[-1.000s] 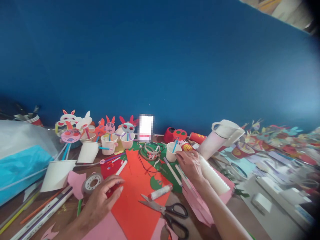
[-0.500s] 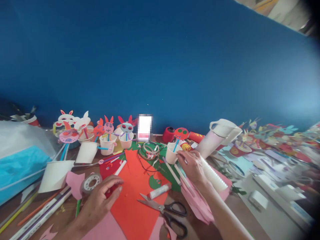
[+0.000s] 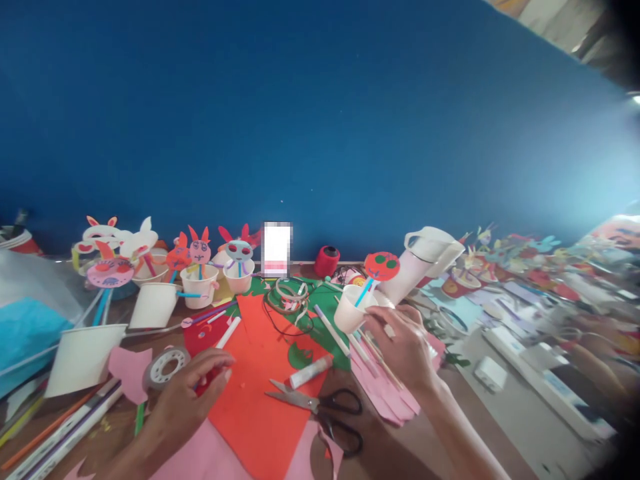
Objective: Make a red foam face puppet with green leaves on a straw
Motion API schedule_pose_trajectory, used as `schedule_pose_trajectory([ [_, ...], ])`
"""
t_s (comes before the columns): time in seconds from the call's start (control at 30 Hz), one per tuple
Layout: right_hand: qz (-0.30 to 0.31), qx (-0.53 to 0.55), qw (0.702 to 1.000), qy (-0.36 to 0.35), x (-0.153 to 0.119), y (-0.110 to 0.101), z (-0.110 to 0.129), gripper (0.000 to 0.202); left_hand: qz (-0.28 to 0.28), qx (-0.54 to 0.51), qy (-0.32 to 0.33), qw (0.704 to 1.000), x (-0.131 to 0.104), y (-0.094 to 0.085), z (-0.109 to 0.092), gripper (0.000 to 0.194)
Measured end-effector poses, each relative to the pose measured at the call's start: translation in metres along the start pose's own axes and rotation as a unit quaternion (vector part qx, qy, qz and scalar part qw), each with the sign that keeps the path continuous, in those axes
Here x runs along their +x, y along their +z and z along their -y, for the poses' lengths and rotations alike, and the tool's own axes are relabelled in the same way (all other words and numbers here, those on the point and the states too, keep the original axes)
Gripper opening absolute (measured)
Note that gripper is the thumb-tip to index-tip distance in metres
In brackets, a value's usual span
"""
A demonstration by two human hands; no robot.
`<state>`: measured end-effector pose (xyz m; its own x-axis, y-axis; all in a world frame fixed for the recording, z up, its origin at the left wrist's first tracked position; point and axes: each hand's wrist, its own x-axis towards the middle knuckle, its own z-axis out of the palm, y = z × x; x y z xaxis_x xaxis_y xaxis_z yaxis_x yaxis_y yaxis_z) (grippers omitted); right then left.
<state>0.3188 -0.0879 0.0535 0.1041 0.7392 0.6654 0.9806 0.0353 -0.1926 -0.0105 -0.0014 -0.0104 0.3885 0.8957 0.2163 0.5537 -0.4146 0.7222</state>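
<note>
My right hand (image 3: 403, 343) pinches the rim side of a white paper cup (image 3: 349, 312), which tilts slightly. Out of the cup rises a blue straw (image 3: 366, 293) bearing an orange paper face (image 3: 382, 266) with green eyes. My left hand (image 3: 197, 387) hovers at the left edge of an orange paper sheet (image 3: 265, 373), fingers bent, thumb apart, nothing seen in its grasp. Beside it lie a tape roll (image 3: 169, 367) and a pink paper cutout (image 3: 129, 373). Between the hands rest scissors (image 3: 313, 403) with black handles and a glue stick (image 3: 311, 372).
White cups with paper animal faces (image 3: 199, 288) line the back left. A pixelated bright screen (image 3: 277, 248) stands by the blue wall, near coiled cables (image 3: 290, 298). A white pitcher (image 3: 423, 260) and a power strip (image 3: 545, 377) are on the right, a plastic bag (image 3: 30, 313) far left.
My right hand has drawn the cup with the orange face rightward and nearer, tilting it. The whole view has shifted, so other things appear farther left. My left hand keeps its pose.
</note>
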Motion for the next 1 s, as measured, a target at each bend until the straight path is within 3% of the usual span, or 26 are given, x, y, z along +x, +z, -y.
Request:
schedule_pose_trajectory([
  [0.17, -0.026, -0.042, 0.998, 0.047, -0.035, -0.023, -0.012, 0.010, -0.001, 0.005, 0.006, 1.000, 0.000, 0.004, 0.009, 0.021],
  [0.37, -0.023, -0.065, 0.993, 0.091, -0.059, -0.029, -0.022, 0.013, 0.015, 0.011, 0.000, 1.000, 0.000, 0.004, 0.009, 0.022],
  [0.73, 0.025, -0.113, 0.985, 0.131, -0.060, -0.011, -0.026, 0.031, 0.036, -0.012, -0.006, 0.999, -0.002, -0.002, -0.005, 0.020],
  [1.0, 0.022, -0.123, 0.985, 0.122, -0.061, -0.016, -0.020, 0.037, 0.035, -0.020, -0.012, 0.999, -0.002, -0.006, -0.011, 0.019],
])
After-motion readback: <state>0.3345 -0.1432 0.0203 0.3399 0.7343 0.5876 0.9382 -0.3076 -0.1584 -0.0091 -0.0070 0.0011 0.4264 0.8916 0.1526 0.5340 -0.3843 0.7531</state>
